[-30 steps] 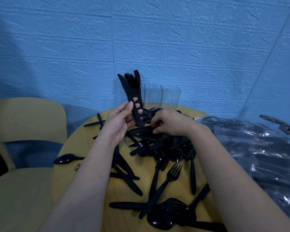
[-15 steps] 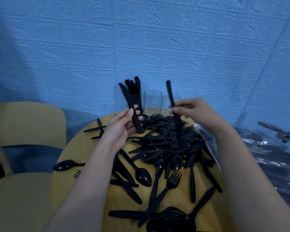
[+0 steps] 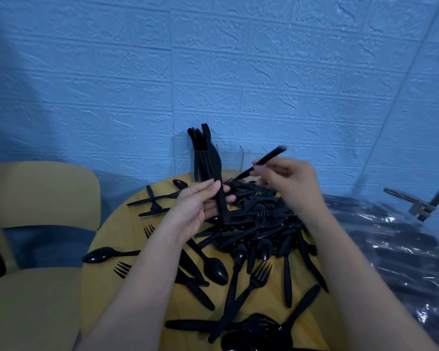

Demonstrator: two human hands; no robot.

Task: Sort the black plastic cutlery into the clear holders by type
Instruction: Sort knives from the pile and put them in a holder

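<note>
My left hand point(image 3: 198, 206) grips an upright knife point(image 3: 218, 183); my right hand point(image 3: 287, 181) pinches a blurred piece point(image 3: 266, 158) slanting toward two o'clock. The clear holders point(image 3: 221, 160) stand at twelve o'clock across the table point(image 3: 117, 234), nearer my left hand, knives point(image 3: 200, 140) already standing inside.

head view | worn high, faces forward-down | close over round table point(image 3: 107, 239) | blue wall point(image 3: 213, 72) behind

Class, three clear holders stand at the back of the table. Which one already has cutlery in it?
The leftmost clear holder: black knives stand upright in it, while the two holders to its right look empty.
</note>
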